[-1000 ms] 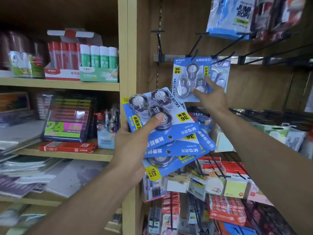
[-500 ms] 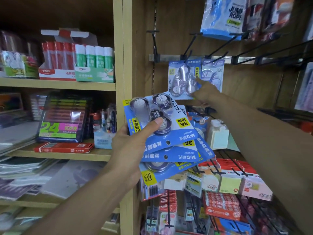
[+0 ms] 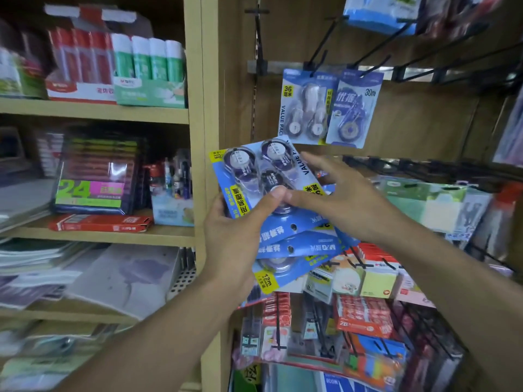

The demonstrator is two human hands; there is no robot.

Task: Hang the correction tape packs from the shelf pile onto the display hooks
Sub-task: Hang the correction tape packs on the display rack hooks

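Right hand point(image 3: 336, 199) is back from the hook point(image 3: 317, 59) since half a sec ago, now down at the fan of correction tape packs point(image 3: 271, 205) my left hand point(image 3: 237, 236) holds at chest height, in front of the wooden upright point(image 3: 209, 80). One pack point(image 3: 305, 108) hangs on that hook w/ nobody touching it, just beside a 30m pack point(image 3: 356, 108) on the next hook.

Left thumb presses on the top pack's blister, fingers curled behind, so it pinches the whole fan; cards sit upside down w/ punch holes low, so each needs a flip before hanging, I reckon. Right fingers are spread over the top pack's right edge, thumb near my left thumb, not yet closed on it; looks like I'm about to peel that one off.

Around: glue stick boxes point(image 3: 119, 77) on the shelf to the left, a 24-colour pen set point(image 3: 96, 171) below, sticky notes point(image 3: 376, 281) and erasers point(image 3: 365, 315) on lower hooks. Bare hooks point(image 3: 424, 165) jut out below the hung packs & could snag my sleeve-less arm on the way up.
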